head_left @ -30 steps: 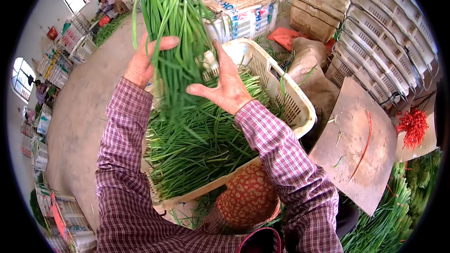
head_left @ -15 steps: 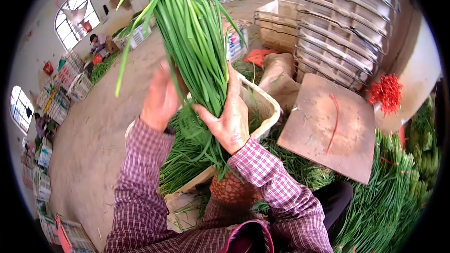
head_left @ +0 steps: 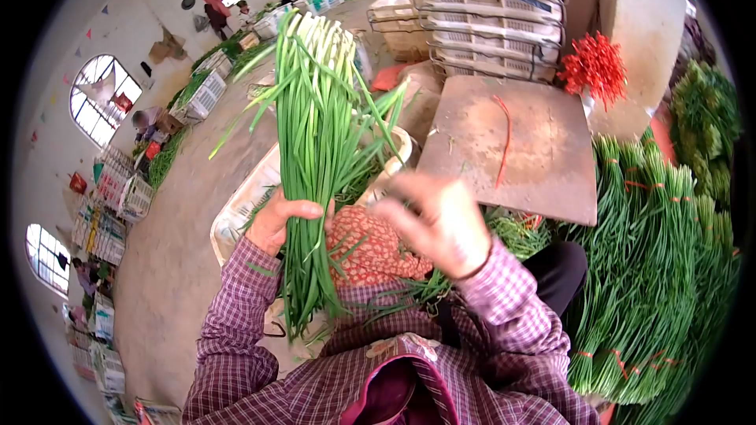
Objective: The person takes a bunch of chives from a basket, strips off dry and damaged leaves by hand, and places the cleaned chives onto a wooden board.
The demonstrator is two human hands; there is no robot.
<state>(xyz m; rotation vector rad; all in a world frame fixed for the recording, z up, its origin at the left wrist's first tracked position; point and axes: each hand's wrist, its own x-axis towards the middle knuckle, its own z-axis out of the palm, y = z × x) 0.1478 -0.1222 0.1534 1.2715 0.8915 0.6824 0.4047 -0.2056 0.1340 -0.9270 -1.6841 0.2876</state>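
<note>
Above one crate (head_left: 250,186), left fingers (head_left: 302,208) wrapped round one green bunch (head_left: 311,134), blurred right fingers (head_left: 403,220) loosely parted

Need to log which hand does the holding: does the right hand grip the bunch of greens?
No, the left hand grips the bunch of greens, while the blurred right hand is apart from it.

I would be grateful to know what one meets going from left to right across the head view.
Leftmost arched window → bunch of chive-like greens in the left hand → right hand → red strip on the brown board → red-tied bundles of greens.
</note>
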